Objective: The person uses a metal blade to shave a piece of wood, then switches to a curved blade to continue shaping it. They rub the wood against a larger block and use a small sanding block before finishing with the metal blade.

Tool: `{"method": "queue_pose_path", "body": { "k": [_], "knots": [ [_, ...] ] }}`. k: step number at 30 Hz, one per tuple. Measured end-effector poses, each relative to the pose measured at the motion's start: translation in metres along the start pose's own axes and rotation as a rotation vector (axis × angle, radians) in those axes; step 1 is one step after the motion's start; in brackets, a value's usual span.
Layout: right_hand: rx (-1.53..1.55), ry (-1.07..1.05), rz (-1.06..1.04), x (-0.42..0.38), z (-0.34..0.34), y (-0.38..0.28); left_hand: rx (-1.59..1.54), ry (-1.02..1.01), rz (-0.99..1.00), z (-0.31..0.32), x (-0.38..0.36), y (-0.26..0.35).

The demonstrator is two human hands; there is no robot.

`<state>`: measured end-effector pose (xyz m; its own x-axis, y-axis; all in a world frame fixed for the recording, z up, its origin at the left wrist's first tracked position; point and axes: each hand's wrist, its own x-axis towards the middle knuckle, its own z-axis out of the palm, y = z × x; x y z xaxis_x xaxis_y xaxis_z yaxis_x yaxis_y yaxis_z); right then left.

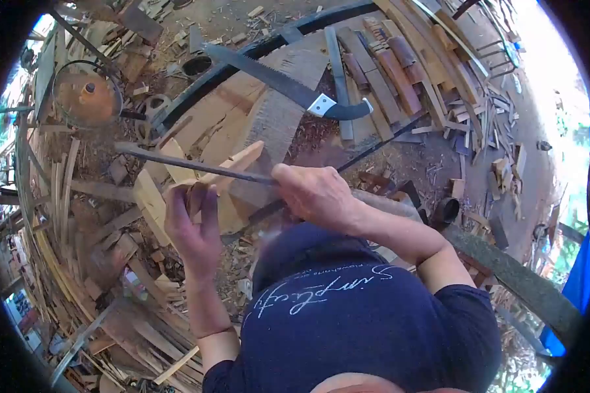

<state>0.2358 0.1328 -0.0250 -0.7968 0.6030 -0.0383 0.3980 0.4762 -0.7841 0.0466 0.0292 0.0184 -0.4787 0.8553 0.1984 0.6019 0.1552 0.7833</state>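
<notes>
Scrap-strewn dirt floor (400, 164), outdoor woodshop

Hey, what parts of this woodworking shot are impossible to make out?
Head view, one camera only:
- The near end of the long rasp: hidden inside the right hand.
- The lower part of the wood piece: covered by the left hand.
- The ground below the hands: blocked by the dark blue shirt.
- The corners: cut off by the black lens rim; far scraps are too small.
</notes>
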Motion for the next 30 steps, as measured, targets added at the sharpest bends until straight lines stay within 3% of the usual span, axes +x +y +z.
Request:
{"method": "queue_pose_path", "body": {
  "k": [2,4,7,12,17,23,25,30],
  "knots": [
    [0.006,0.036,-0.044,0.002,0.005,0.009,-0.048,0.024,-0.02,-0.001,0.001,0.002],
    [-0.07,-0.053,0.1,0.004,0.022,0.04,0.094,0.031,0.028,-0.006,0.0,-0.008],
    [-0.085,-0.106,0.205,0.004,0.022,0.049,0.064,0.041,0.024,-0.008,-0.003,-0.012],
    [0.034,0.025,0.026,-0.004,0.003,-0.001,-0.007,0.019,0.001,-0.005,-0.004,-0.012],
    [-0.024,-0.11,0.133,0.004,0.021,0.03,0.061,0.041,0.069,-0.005,0.003,-0.007],
    [0.016,0.01,0.015,0.005,0.007,-0.002,0.003,0.025,0.019,-0.005,0.0,-0.013],
    [-0.03,-0.12,0.137,0.006,0.019,0.019,0.03,0.015,0.055,-0.007,0.001,-0.009],
    [-0.068,-0.142,0.283,0.01,0.012,0.026,-0.01,0.038,-0.001,-0.011,-0.004,-0.017]
  ]
}}
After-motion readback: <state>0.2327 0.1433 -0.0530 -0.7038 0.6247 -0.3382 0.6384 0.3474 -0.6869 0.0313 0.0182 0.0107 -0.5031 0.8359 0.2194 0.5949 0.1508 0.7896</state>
